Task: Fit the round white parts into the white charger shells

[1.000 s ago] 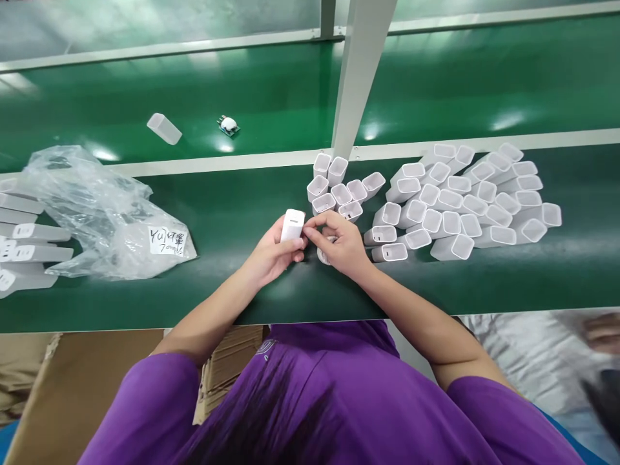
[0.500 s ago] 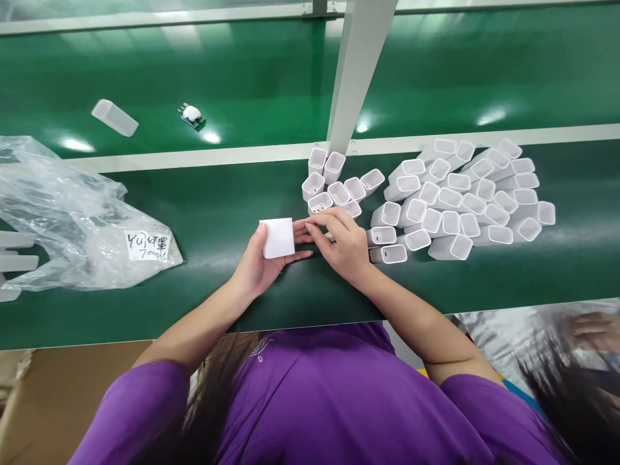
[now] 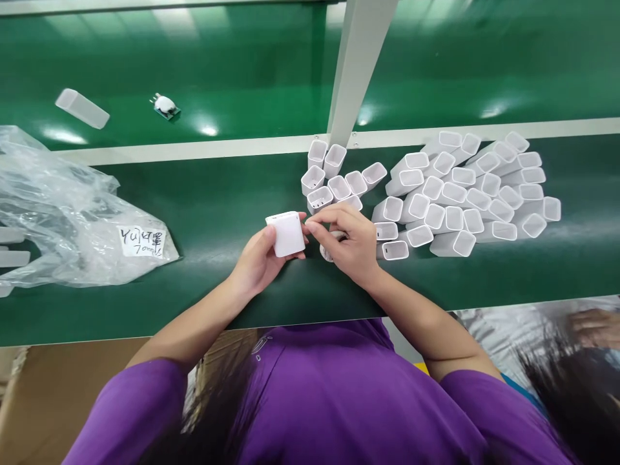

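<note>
My left hand (image 3: 264,255) is closed around a small white square plastic case (image 3: 289,235), with the thumb on its near face. The case is held up above the green work surface, and slots show along its top edge. Just right of it is my right hand (image 3: 349,237), thumb and forefinger pinched together. What that pinch holds, if anything, is too small to make out. Under the same hand shows part of a white rounded piece (image 3: 326,254), mostly hidden by the fingers. Several open-topped white tubes (image 3: 339,188) stand just beyond my right hand.
A larger cluster of white tubes (image 3: 454,194) stands at right. On the left lies a clear plastic bag (image 3: 92,239) with a handwritten label (image 3: 142,240). Behind a pale rail and upright post (image 3: 361,71), a frosted cover (image 3: 83,108) and small circuit part (image 3: 165,106) lie on green.
The white case has moved slightly right and tilted, so its slotted top edge shows. The white rounded piece under my right hand shows more. The frosted cover and circuit part have shifted left.
</note>
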`<control>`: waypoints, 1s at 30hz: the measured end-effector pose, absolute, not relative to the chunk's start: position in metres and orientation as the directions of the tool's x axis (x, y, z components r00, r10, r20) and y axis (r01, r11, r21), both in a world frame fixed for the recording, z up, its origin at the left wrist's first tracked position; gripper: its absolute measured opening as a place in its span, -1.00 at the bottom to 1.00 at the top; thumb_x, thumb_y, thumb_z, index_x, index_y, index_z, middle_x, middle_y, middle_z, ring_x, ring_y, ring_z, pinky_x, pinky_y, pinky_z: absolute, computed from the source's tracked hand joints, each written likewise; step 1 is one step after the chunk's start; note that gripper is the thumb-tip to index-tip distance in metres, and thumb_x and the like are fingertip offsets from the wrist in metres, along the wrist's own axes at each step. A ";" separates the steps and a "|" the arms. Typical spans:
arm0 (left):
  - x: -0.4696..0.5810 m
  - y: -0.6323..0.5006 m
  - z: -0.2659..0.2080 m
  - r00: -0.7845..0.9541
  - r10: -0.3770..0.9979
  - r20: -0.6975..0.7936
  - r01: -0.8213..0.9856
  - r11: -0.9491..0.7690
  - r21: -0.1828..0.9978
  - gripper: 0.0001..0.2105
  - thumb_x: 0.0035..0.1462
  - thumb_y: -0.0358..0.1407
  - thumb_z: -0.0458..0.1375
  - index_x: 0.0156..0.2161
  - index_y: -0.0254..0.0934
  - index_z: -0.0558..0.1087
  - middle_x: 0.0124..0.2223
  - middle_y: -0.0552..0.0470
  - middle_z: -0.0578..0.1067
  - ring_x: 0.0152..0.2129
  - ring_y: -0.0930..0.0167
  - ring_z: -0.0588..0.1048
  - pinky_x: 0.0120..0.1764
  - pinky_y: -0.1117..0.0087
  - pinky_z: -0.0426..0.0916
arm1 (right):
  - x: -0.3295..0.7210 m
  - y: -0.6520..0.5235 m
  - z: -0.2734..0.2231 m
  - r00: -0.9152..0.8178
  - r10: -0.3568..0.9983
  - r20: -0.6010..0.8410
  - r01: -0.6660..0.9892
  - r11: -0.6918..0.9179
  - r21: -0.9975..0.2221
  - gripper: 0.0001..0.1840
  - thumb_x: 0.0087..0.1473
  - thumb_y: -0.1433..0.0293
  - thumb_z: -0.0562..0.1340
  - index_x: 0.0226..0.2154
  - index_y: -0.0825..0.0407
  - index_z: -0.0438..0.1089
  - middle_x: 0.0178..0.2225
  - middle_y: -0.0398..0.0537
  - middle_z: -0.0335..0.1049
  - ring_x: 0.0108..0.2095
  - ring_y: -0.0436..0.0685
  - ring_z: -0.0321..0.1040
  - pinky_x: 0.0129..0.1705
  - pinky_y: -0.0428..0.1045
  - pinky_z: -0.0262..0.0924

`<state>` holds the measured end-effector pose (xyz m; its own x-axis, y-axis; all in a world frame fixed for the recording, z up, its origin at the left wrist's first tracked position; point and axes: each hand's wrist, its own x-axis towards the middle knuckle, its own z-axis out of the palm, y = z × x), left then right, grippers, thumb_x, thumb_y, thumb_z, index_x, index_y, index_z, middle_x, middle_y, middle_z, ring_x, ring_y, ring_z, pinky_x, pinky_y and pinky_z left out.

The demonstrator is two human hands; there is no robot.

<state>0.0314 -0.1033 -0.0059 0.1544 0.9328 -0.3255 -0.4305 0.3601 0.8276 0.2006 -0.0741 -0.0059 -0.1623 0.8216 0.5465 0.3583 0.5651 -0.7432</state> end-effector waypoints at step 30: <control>0.025 -0.105 -0.008 0.136 0.990 -0.030 -0.060 0.039 0.997 -0.49 -0.12 -0.23 0.47 0.00 -0.16 0.54 0.07 -0.10 0.57 0.05 0.19 0.51 0.08 0.19 0.44 | 0.209 -0.075 -0.006 -0.322 0.605 0.729 0.469 0.770 -0.432 -0.86 0.29 0.46 0.18 -0.21 0.00 0.47 -0.29 -0.13 0.53 -0.35 -0.06 0.48 -0.42 -0.15 0.32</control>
<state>0.0247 -0.1051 -0.0082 0.1359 0.9903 -0.0304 -0.0603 0.0389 0.9974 0.2085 -0.0753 -0.0058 -0.3219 0.6045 0.7286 0.4694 0.7703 -0.4317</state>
